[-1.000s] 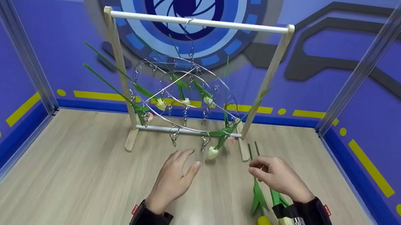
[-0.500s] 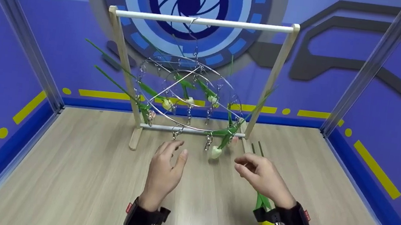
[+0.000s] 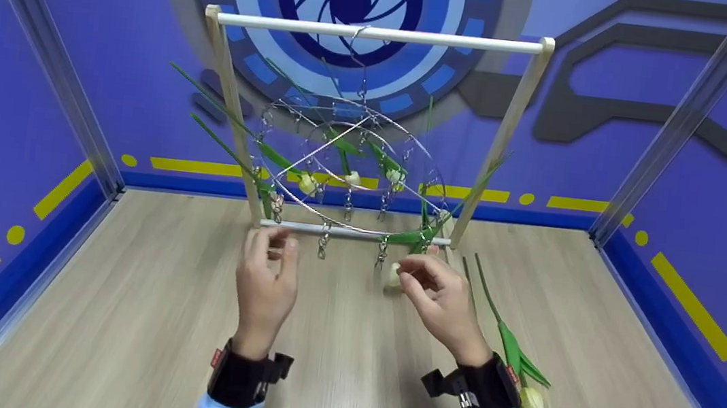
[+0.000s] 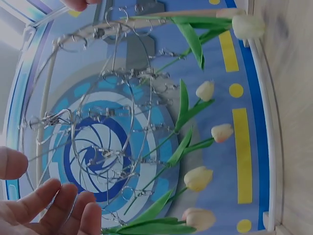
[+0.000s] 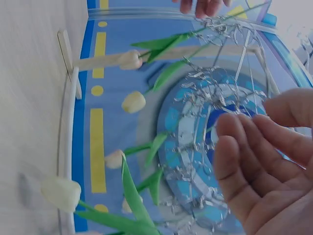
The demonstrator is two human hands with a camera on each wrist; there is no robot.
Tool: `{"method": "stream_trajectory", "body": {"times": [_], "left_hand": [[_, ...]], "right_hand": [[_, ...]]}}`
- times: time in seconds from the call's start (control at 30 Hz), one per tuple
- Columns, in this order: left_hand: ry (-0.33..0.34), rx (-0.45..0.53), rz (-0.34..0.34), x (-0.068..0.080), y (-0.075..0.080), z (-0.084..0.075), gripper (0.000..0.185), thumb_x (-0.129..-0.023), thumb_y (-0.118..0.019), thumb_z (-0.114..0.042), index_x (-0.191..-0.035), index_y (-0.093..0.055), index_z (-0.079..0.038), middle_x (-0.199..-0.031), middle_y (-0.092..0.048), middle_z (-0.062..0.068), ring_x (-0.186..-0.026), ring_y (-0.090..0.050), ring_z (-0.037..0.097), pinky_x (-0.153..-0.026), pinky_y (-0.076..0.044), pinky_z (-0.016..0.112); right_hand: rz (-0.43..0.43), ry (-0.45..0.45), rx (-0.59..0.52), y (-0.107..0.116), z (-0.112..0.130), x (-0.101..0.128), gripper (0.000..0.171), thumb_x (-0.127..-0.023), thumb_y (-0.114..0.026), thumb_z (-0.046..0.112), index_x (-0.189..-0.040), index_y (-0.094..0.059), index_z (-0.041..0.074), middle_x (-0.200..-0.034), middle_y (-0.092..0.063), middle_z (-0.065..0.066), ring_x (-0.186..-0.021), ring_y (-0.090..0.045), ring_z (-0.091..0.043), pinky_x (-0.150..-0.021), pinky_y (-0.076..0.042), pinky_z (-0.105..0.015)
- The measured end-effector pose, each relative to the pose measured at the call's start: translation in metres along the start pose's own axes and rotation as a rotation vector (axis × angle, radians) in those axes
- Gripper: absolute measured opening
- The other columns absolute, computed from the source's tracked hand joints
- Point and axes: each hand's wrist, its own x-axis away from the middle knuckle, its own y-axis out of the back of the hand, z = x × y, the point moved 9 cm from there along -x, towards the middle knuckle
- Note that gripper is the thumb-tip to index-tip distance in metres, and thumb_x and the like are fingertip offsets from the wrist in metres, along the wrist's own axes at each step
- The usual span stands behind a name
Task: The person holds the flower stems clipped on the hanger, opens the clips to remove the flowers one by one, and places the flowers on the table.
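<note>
A round, silvery clip hanger (image 3: 323, 147) bearing pale tulips (image 4: 198, 178) hangs from the far rack (image 3: 403, 35), beyond the left hand (image 3: 263, 288) and right hand (image 3: 444, 309), hands apart with fingers loosely bent, while the head view alone shows a cream tulip (image 3: 531, 404) lying at right on the desk (image 3: 345, 366).
</note>
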Motion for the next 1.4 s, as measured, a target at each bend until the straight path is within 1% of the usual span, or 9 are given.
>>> {"method": "stream_trajectory", "body": {"times": [0.1,0.2,0.37,0.63,0.77,0.87,1.07,1.23,1.4], "left_hand": [[0.057,0.022,-0.062,-0.021,0.013,0.010,0.026,-0.099,-0.062,-0.006,-0.122,-0.059,0.006,-0.113,-0.059,0.020,-0.096,-0.061,0.030,-0.082,-0.051,0.034],[0.128,0.029,-0.084,-0.040,0.022,0.024,0.035,-0.099,-0.061,-0.007,-0.131,-0.054,0.005,-0.120,-0.054,0.021,-0.101,-0.058,0.030,-0.084,-0.051,0.035],[0.192,-0.001,-0.006,-0.060,0.020,0.047,0.047,-0.101,-0.058,-0.011,-0.144,-0.046,0.005,-0.138,-0.047,0.022,-0.120,-0.051,0.032,-0.096,-0.049,0.046],[0.241,-0.029,0.155,-0.075,0.005,0.070,0.057,-0.105,-0.055,-0.013,-0.157,-0.034,0.001,-0.156,-0.037,0.024,-0.142,-0.042,0.039,-0.114,-0.041,0.052],[0.237,-0.021,0.238,-0.078,-0.005,0.070,0.059,-0.107,-0.051,-0.011,-0.160,-0.029,0.000,-0.159,-0.037,0.024,-0.145,-0.039,0.040,-0.118,-0.036,0.051],[0.229,0.004,0.272,-0.079,-0.011,0.068,0.058,-0.107,-0.050,-0.009,-0.160,-0.029,0.000,-0.158,-0.039,0.024,-0.148,-0.037,0.038,-0.119,-0.034,0.052],[0.205,0.066,0.262,-0.082,-0.014,0.061,0.057,-0.103,-0.050,-0.004,-0.158,-0.034,0.003,-0.152,-0.047,0.025,-0.144,-0.042,0.039,-0.119,-0.034,0.052],[0.190,0.110,0.234,-0.080,-0.012,0.056,0.054,-0.103,-0.048,-0.002,-0.155,-0.037,0.005,-0.141,-0.055,0.028,-0.130,-0.054,0.041,-0.111,-0.042,0.050],[0.150,0.159,0.229,-0.077,-0.011,0.045,0.047,-0.107,-0.047,-0.005,-0.153,-0.042,0.002,-0.131,-0.064,0.024,-0.121,-0.059,0.036,-0.103,-0.044,0.044]], "right_hand": [[-0.017,0.028,-0.028,-0.005,0.005,-0.007,0.023,-0.097,-0.063,-0.009,-0.118,-0.068,-0.002,-0.097,-0.071,-0.011,-0.073,-0.066,-0.018,-0.065,-0.055,-0.023],[-0.008,0.022,-0.044,-0.010,0.006,-0.014,0.032,-0.098,-0.061,-0.009,-0.130,-0.063,-0.003,-0.097,-0.070,-0.012,-0.072,-0.066,-0.019,-0.064,-0.056,-0.024],[0.042,-0.042,-0.018,-0.015,0.002,-0.022,0.044,-0.099,-0.062,-0.005,-0.142,-0.055,0.000,-0.099,-0.072,-0.008,-0.070,-0.066,-0.020,-0.062,-0.052,-0.024],[0.085,-0.127,0.015,-0.014,-0.010,-0.025,0.046,-0.101,-0.062,-0.001,-0.146,-0.051,-0.002,-0.106,-0.072,-0.012,-0.072,-0.067,-0.026,-0.063,-0.051,-0.024],[0.075,-0.138,0.024,-0.011,-0.017,-0.026,0.044,-0.099,-0.063,-0.003,-0.142,-0.054,-0.003,-0.108,-0.070,-0.012,-0.070,-0.067,-0.029,-0.061,-0.050,-0.023],[0.066,-0.140,0.022,-0.008,-0.021,-0.027,0.040,-0.097,-0.063,-0.006,-0.137,-0.057,-0.003,-0.108,-0.069,-0.012,-0.068,-0.067,-0.024,-0.060,-0.049,-0.022],[0.028,-0.161,0.003,0.001,-0.028,-0.028,0.041,-0.096,-0.063,-0.007,-0.136,-0.058,-0.004,-0.110,-0.068,-0.018,-0.068,-0.066,-0.017,-0.062,-0.050,-0.022],[0.018,-0.187,0.023,0.008,-0.036,-0.028,0.042,-0.099,-0.060,-0.006,-0.141,-0.056,-0.003,-0.115,-0.067,-0.017,-0.069,-0.066,-0.015,-0.063,-0.050,-0.023],[0.008,-0.215,0.031,0.016,-0.046,-0.027,0.042,-0.103,-0.055,-0.004,-0.145,-0.052,-0.003,-0.124,-0.064,-0.021,-0.072,-0.067,-0.010,-0.063,-0.050,-0.024]]}}
